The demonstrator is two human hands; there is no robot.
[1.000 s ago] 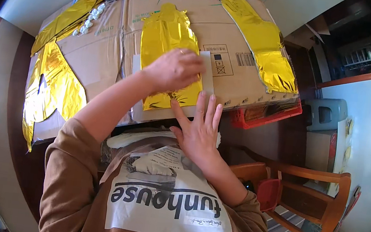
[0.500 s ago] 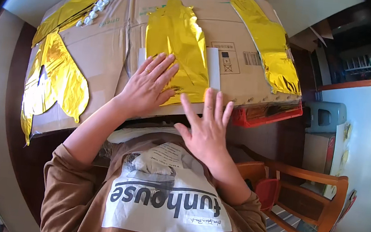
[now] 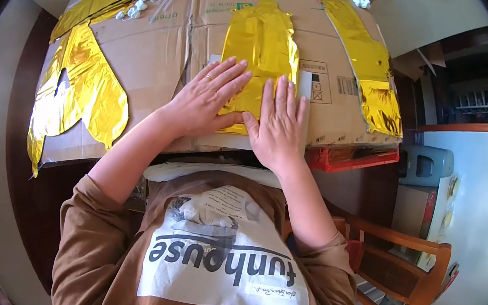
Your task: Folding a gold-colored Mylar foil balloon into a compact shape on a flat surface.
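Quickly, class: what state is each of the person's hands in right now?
Left hand: open, flat over the left edge of the shiny gold foil sheet.
Right hand: open, flat over its right edge.

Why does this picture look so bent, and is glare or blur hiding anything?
Head view: the fisheye lens bows edges of the cardboard and leaves black corners; glare turns patches of the left gold foil nearly white, hiding detail. Same head view: the rack at upper right sits in dim light; the left hand and right hand over the middle foil look sharp.
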